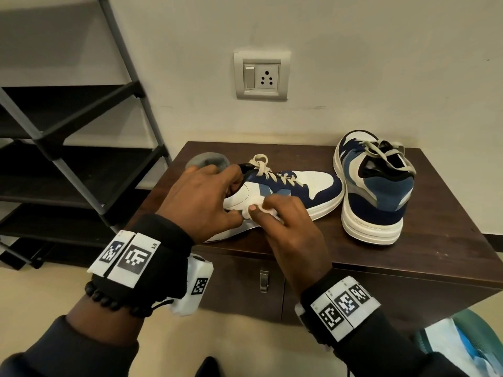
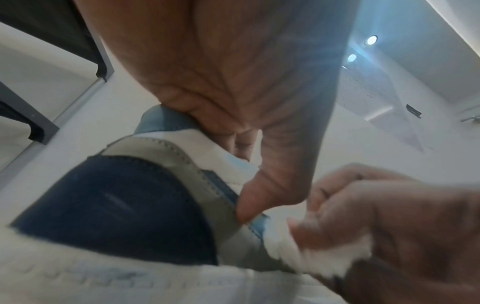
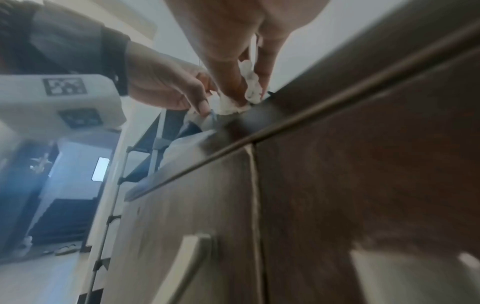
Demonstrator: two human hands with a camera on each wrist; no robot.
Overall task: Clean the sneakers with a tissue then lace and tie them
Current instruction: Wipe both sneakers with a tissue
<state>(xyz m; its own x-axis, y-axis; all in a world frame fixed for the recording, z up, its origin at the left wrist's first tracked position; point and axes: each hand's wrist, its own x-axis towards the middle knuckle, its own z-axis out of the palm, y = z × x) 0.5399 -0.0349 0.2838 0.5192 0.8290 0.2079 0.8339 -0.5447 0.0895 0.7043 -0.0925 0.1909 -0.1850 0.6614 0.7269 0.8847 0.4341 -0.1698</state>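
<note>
A white and navy sneaker [image 1: 294,191] lies across the dark cabinet top [image 1: 435,240], toe to the right, its cream laces threaded and loose. My left hand [image 1: 201,200] grips its heel end, fingers curled over the collar and thumb on the side [image 2: 249,205]. My right hand [image 1: 288,227] pinches a crumpled white tissue [image 1: 258,209] against the sneaker's side panel near the sole; the tissue [image 2: 319,257] also shows between the fingers [image 3: 249,90]. The second sneaker [image 1: 373,191] stands at the right, heel toward me, laces loose.
A grey round object [image 1: 208,161] lies behind my left hand. A metal shoe rack [image 1: 81,148] stands at the left. A wall socket [image 1: 261,74] sits above the cabinet. The cabinet doors carry metal handles [image 1: 263,280]. A green and blue thing [image 1: 462,346] lies at the lower right.
</note>
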